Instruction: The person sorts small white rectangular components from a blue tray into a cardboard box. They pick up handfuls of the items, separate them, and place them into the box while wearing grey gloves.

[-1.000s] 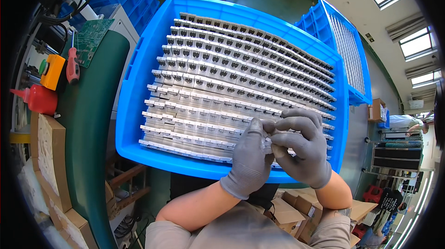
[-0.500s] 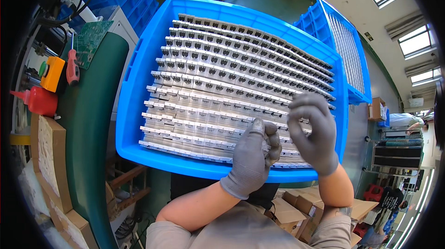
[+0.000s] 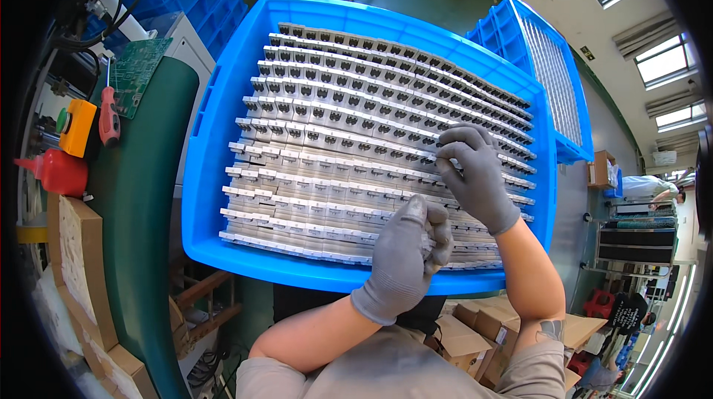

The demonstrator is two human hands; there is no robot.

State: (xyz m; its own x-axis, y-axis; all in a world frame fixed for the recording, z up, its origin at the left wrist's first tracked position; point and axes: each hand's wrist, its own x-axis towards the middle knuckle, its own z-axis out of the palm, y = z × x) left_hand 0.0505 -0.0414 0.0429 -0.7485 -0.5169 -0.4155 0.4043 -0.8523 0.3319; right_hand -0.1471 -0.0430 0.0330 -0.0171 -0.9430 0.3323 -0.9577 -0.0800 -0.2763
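A large blue plastic bin (image 3: 226, 95) holds several rows of small white plastic housings (image 3: 327, 195). The far rows carry small black inserts (image 3: 338, 97); the near rows show none of these inserts. My left hand (image 3: 401, 258), in a grey glove, is curled above the near rows with its fingers closed, and what lies inside is too small to name. Further right and farther away, my grey-gloved right hand (image 3: 479, 180) hovers at the middle rows. Its thumb and forefinger are brought together in a pinch close to the housings; anything between the tips cannot be made out.
At left, a green padded surface (image 3: 152, 198) bears a circuit board (image 3: 140, 72), a screwdriver (image 3: 109, 120), an orange button box (image 3: 76, 128) and a red bottle (image 3: 63, 172). Another blue bin (image 3: 512, 43) stands at the far right. Cardboard boxes (image 3: 460, 339) sit below. A person (image 3: 646, 187) is in the right background.
My right hand has moved left and away from me, down to the middle rows, its fingers now in a pinch. My left hand stays nearly in place.
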